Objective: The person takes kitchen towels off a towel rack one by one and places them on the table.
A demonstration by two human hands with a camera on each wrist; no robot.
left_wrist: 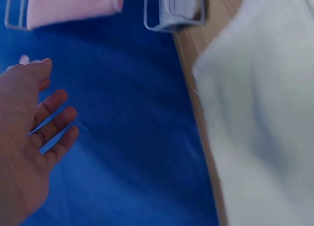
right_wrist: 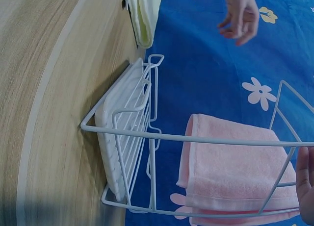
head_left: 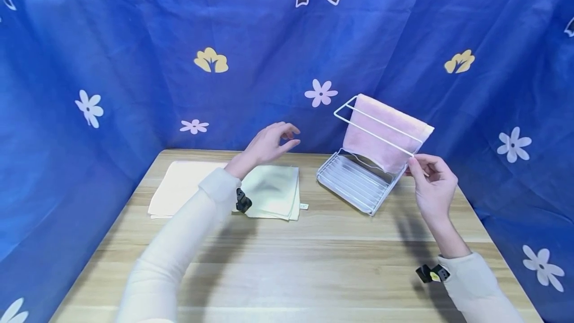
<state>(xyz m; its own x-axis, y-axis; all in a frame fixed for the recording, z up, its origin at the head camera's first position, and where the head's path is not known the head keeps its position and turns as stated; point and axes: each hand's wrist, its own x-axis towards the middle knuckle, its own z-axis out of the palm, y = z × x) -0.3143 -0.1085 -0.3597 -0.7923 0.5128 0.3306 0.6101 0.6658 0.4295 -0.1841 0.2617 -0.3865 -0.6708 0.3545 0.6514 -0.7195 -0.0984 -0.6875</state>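
Pink towel: a soft pink, rectangular terry towel (head_left: 376, 151), folded over the upper bars of the white wire rack (right_wrist: 196, 138), right of the table's (head_left: 314, 263) middle and close to its far edge, towards the far right corner.
Long axis: the rack's upper bars slant across the towel, from the far edge side at left to the right edge side nearer the person; the towel's broad width lies along them.
Right hand: the nearer one; the right hand (head_left: 435, 181) pinches the rack at the near right end of those bars, fingers and thumb together on the wire, with the towel just beside it, towards the far edge and the left.
Left hand: the left hand (head_left: 271, 142) hovers by the far edge, left of the rack, fingers loosely bent, thumb apart, nothing held; the towel lies to its right, across a gap.
Rack base: a shallow white tray (right_wrist: 112, 164) sits within the wire base, under the towel's side of the rack.
Folded cloths: a pale green square cloth (head_left: 273, 191) lies below the left hand; a cream-white cloth (head_left: 181, 186) lies nearer the far left corner.
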